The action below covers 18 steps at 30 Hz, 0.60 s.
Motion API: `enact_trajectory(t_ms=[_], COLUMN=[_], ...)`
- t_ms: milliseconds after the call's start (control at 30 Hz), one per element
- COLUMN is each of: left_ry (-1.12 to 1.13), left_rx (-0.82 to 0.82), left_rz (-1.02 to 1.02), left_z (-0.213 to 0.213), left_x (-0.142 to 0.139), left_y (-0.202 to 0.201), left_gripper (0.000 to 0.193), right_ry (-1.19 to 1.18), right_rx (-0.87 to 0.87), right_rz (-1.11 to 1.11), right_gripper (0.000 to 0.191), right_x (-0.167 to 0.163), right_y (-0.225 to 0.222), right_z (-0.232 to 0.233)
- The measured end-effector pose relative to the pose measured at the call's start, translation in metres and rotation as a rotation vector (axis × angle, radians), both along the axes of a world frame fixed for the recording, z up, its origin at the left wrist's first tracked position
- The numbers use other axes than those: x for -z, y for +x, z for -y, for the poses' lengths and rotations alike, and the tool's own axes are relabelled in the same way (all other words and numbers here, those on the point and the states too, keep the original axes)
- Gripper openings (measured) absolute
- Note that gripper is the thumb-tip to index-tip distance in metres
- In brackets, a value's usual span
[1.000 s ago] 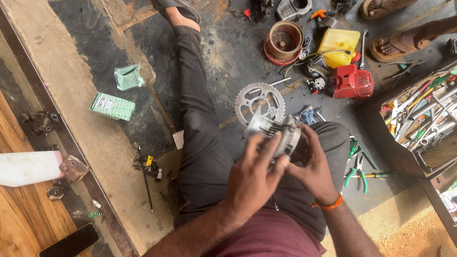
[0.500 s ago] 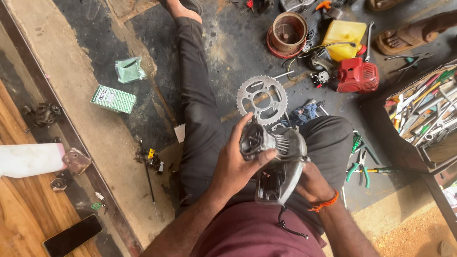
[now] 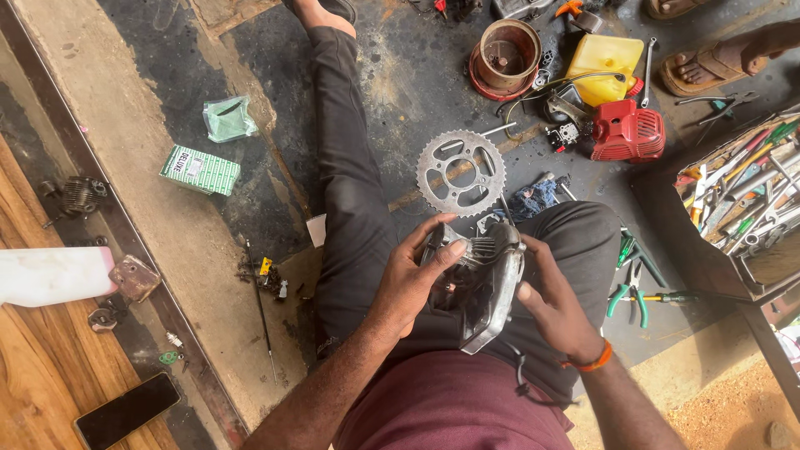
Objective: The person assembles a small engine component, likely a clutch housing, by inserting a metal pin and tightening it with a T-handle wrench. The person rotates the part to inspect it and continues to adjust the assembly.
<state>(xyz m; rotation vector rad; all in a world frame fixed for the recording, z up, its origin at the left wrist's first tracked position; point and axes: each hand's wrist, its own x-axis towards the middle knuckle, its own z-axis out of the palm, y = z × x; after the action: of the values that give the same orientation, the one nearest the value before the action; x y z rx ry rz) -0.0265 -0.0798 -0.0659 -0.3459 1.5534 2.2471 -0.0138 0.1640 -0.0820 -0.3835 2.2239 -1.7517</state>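
I sit on the ground with my legs out, and both hands hold a grey metal engine casing (image 3: 487, 287) with cooling fins over my lap. My left hand (image 3: 414, 279) grips its left side, thumb across the top. My right hand (image 3: 557, 310), with an orange band at the wrist, supports its right edge. A thin black cord hangs from the casing over my maroon shirt. A toothed steel sprocket (image 3: 460, 172) lies on the ground just beyond my hands, between my legs.
A red engine cover (image 3: 629, 131), a yellow container (image 3: 606, 57) and a rusty round pot (image 3: 509, 52) lie ahead. A tray of tools (image 3: 742, 196) stands right, green-handled pliers (image 3: 633, 292) nearby. Green boxes (image 3: 200, 171) and a phone (image 3: 127, 410) lie left. Another person's sandalled foot (image 3: 708, 65) is top right.
The casing has been turned in my hands and lowered closer to my lap. My left hand shifted from covering its top to gripping its left side. The view tilted slightly.
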Motion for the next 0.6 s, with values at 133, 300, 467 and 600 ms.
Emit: enact_trajectory(t_ms=[133,300,467,600], left_ry=[0.032,0.152,0.049,-0.002], left_rx=[0.009,-0.009,-0.005,0.011], left_rz=[0.071,0.131,0.036,-0.076], left_z=[0.0,-0.001,0.0,0.0], left_x=[0.009,0.013,0.006,0.0], left_y=[0.003,0.005,0.004,0.002], left_gripper=[0.061,0.057,0.06,0.06], right_ry=[-0.019,-0.348,-0.232,-0.163], right_rx=[0.004,0.251,0.094,0.028], right_rz=[0.178,0.783,0.416,0.428], right_gripper=[0.08,0.06,0.053,0.062], right_x=[0.009,0.041,0.028,0.007], right_y=[0.007,0.002,0.01,0.009], right_z=[-0.01,-0.016,-0.022,-0.014])
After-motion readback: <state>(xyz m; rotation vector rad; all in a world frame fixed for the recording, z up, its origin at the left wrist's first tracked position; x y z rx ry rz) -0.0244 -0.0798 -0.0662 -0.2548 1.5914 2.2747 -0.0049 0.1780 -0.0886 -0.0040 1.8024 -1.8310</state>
